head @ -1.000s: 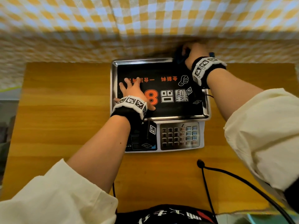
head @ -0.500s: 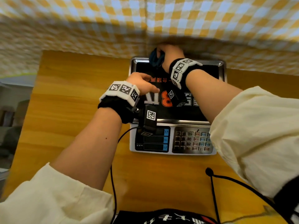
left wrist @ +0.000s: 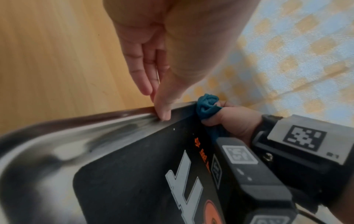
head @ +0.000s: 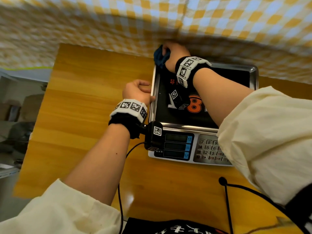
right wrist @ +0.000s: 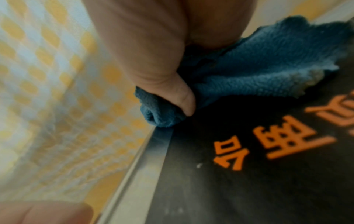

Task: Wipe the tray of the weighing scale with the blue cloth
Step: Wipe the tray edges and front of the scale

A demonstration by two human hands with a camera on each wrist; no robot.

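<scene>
The weighing scale's steel tray [head: 185, 127] carries a black mat with orange print. My right hand [head: 173, 53] grips the bunched blue cloth [head: 160, 55] and presses it onto the tray's far left corner. The right wrist view shows the cloth [right wrist: 258, 68] held under the thumb, against the tray rim [right wrist: 145, 166]. My left hand [head: 136, 90] is at the tray's left rim. In the left wrist view its thumb tip rests on the steel rim [left wrist: 76, 136] while the fingers [left wrist: 145, 75] point straight down outside it. The cloth [left wrist: 205, 106] shows just beyond.
The scale's display [head: 177, 146] and keypad [head: 209, 149] face me on the wooden table [head: 84, 98]. A yellow and white checked cloth [head: 101, 22] hangs right behind the tray. A black cable [head: 226, 200] runs over the table's near side.
My right hand has slid the cloth leftward along the far rim to the far left corner. My left hand has come off the black mat and moved to the left rim.
</scene>
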